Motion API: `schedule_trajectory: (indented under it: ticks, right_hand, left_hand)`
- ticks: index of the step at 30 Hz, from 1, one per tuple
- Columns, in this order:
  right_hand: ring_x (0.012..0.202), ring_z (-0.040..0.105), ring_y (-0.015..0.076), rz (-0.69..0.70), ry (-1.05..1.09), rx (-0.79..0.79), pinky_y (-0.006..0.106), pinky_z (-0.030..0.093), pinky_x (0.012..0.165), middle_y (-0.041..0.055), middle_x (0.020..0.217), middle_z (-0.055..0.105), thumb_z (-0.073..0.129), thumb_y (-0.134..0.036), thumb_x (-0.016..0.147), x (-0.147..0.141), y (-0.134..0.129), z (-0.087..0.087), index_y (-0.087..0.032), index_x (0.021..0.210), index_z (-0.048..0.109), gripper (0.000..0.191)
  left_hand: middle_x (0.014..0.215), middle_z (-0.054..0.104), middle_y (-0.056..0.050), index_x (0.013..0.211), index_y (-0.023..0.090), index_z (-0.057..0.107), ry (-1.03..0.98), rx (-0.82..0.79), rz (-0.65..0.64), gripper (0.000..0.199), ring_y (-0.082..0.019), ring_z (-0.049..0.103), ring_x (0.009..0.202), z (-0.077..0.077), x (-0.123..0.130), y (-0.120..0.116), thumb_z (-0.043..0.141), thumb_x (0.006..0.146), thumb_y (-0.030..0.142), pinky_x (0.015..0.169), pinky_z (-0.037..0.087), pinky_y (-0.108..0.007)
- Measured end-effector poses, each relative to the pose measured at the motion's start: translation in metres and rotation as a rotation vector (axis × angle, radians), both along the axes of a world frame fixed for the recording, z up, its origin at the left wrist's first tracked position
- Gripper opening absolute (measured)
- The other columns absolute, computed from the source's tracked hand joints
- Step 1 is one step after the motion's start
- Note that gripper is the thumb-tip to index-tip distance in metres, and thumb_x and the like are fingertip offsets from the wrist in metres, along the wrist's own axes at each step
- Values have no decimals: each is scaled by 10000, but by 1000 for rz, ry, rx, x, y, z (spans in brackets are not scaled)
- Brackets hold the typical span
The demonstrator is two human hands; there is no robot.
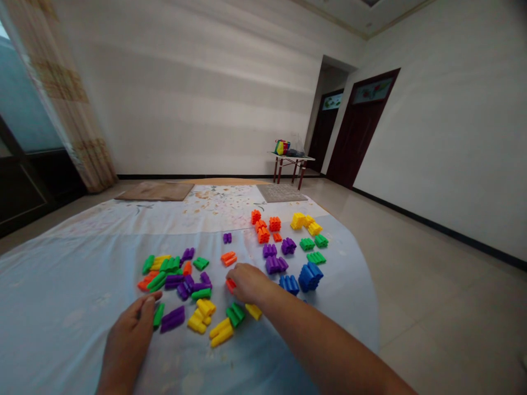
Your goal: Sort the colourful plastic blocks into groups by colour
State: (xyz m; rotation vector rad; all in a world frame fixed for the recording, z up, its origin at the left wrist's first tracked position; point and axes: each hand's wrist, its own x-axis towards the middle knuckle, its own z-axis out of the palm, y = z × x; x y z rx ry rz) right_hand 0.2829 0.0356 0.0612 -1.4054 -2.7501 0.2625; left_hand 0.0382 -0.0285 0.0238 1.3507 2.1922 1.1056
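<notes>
My right hand (246, 281) reaches over the middle of the table, its fingers closed on an orange plastic block (230, 285) that they partly cover. Just beyond it lies another orange block (229, 258). On the left, my left hand (134, 328) rests low at the table with fingers loosely stretched out and holding nothing. Beside its thumb are a green block (158, 316) and a purple block (173, 319). A mixed heap of green, purple, orange and yellow blocks (169, 265) lies past its fingertips. Yellow blocks (222, 332) and a green block (235, 314) sit between the hands.
To the right, blocks stand grouped by colour: orange (263, 235), yellow (298, 221), green (316, 258), purple (276, 265) and blue (310, 276). A pale flowered cloth (82, 280) covers the round table. Farther back are two flat boards or mats and a small side table (293, 158).
</notes>
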Motion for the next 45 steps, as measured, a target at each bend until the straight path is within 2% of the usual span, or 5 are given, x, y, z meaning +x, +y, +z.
schedule_trajectory:
  ticks: [10, 23, 27, 36, 45]
  right_hand:
    - [942, 652, 277, -160, -108, -45, 374, 519, 727, 145, 1025, 690, 512, -374, 793, -3, -4, 22, -181, 1033, 661, 341]
    - [923, 652, 282, -151, -61, 2, 375, 508, 724, 156, 1007, 689, 541, -364, 778, -8, -2, 13, -160, 1033, 652, 344]
    - [912, 636, 255, -199, 190, -115, 330, 484, 737, 123, 1023, 682, 645, -392, 703, -6, 11, 7, -157, 1084, 638, 447]
    - [630, 538, 83, -232, 912, -793, 176, 338, 525, -22, 708, 608, 599, -207, 723, -2, 17, 14, -149, 871, 657, 168]
    - [627, 528, 85, -309, 1430, -1007, 203, 316, 537, -19, 721, 606, 727, -306, 574, -39, -16, 9, -157, 825, 630, 308]
  left_hand:
    - [1079, 674, -125, 1041, 163, 662, 10, -8, -10, 558, -281, 589, 1042, -1, 1, 1, 329, 771, 520, 907, 454, -394]
    - [1085, 668, -135, 1054, 164, 657, -16, -20, 7, 547, -286, 583, 1049, -3, 0, 3, 331, 783, 509, 906, 449, -406]
    - [1030, 687, -120, 1036, 175, 661, -24, 3, 4, 517, -276, 605, 997, -4, 0, 2, 348, 785, 501, 859, 469, -394]
    - [1061, 674, -126, 1030, 158, 661, 46, 124, -22, 494, -268, 590, 1024, -7, 1, 2, 371, 799, 484, 919, 452, -415]
    - [977, 700, -64, 891, 229, 695, 62, 446, -257, 409, -254, 611, 985, 2, 46, -3, 594, 713, 582, 946, 441, -467]
